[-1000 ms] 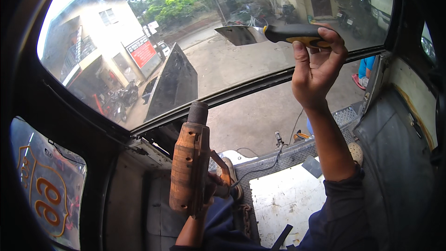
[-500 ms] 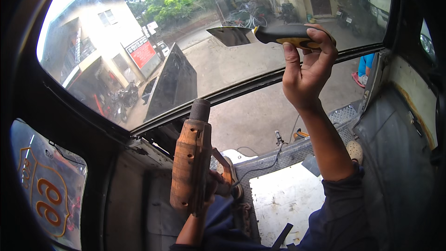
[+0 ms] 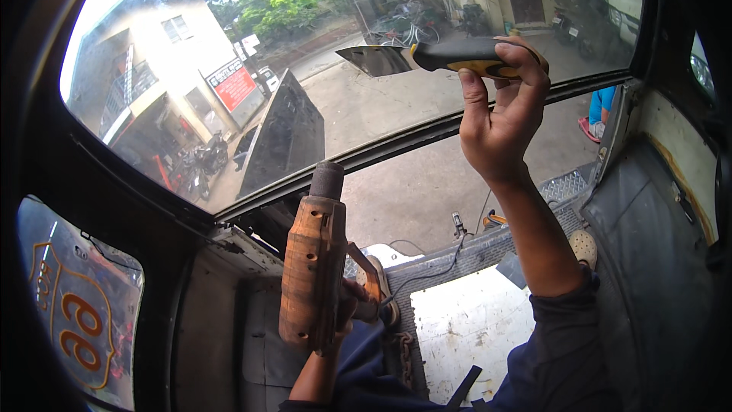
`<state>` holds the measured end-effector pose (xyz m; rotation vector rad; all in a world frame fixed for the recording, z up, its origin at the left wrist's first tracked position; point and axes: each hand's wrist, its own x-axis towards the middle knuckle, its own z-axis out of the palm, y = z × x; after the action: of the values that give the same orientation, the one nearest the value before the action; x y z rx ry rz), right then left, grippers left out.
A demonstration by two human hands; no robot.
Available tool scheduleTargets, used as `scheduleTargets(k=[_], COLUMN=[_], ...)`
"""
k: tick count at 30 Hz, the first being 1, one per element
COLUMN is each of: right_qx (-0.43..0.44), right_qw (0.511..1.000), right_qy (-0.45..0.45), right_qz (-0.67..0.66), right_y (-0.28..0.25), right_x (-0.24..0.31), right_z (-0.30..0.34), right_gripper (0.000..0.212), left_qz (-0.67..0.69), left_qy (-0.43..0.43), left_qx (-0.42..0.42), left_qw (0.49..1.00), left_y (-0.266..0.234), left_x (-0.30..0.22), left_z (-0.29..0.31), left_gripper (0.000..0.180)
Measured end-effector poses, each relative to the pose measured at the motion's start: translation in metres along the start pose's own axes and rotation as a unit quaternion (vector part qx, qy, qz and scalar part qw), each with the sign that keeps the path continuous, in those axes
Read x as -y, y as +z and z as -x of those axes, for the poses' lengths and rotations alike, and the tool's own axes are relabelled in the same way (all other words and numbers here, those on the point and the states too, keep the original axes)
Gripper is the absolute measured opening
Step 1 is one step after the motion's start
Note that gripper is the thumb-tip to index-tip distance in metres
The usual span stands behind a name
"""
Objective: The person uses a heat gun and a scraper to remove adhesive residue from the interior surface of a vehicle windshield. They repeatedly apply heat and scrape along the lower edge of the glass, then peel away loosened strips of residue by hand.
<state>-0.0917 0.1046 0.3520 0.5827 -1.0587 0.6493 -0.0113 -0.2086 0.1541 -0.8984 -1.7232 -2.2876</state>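
Note:
Raised in front of the large window pane (image 3: 358,111), my right hand (image 3: 499,122) grips a putty knife (image 3: 465,55) by its black and yellow handle. Its wide metal blade points left across the glass; whether it touches the pane I cannot tell. Lower and to the left, my left hand (image 3: 349,311) is wrapped round the grip of a worn orange heat gun (image 3: 311,271), which hides most of the fingers. The gun's dark nozzle points up towards the window's lower black frame (image 3: 404,141), apart from the knife.
Below lies a scuffed white panel (image 3: 465,328), with a cable (image 3: 435,271) running beside it and a rusty chain (image 3: 406,362) near its left edge. A black seat (image 3: 640,206) stands at right. Outside, a person's blue-clothed leg (image 3: 602,103) shows beyond the opening.
My right hand and the putty knife have shifted very slightly left. The heat gun in my left hand has hardly moved.

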Motion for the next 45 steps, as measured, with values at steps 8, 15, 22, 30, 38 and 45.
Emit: scheduleTargets(k=[8,15,22,30,38,45], right_qx=[-0.043,0.008,0.059,0.057,-0.041,-0.047], right_qw=[0.998,1.000,0.997,0.997,0.996,0.994], right_qy=[-0.017,0.008,0.016,-0.002,0.058,0.065], right_qz=[0.031,0.025,0.055,0.060,-0.050,-0.073], right_y=[-0.001,-0.005,-0.009,-0.012,-0.008,-0.007], right_x=[-0.004,0.001,0.004,0.001,-0.009,-0.011], right_z=[-0.002,-0.003,-0.008,-0.009,-0.008,-0.007], right_gripper=[0.044,0.046,0.050,0.049,0.042,0.043], left_qz=[-0.006,-0.012,0.016,0.024,-0.010,0.022], left_qy=[-0.005,-0.014,-0.015,-0.006,-0.008,-0.052], left_qx=[-0.008,-0.020,-0.006,0.004,-0.007,-0.019], left_qw=[1.000,1.000,1.000,1.000,1.000,0.998], left_y=[0.000,0.002,-0.004,0.007,0.007,-0.003], left_x=[0.001,0.002,0.004,-0.002,-0.002,-0.001], left_z=[0.001,0.002,-0.001,0.001,0.001,0.004], left_gripper=[0.050,0.051,0.050,0.046,0.044,0.045])
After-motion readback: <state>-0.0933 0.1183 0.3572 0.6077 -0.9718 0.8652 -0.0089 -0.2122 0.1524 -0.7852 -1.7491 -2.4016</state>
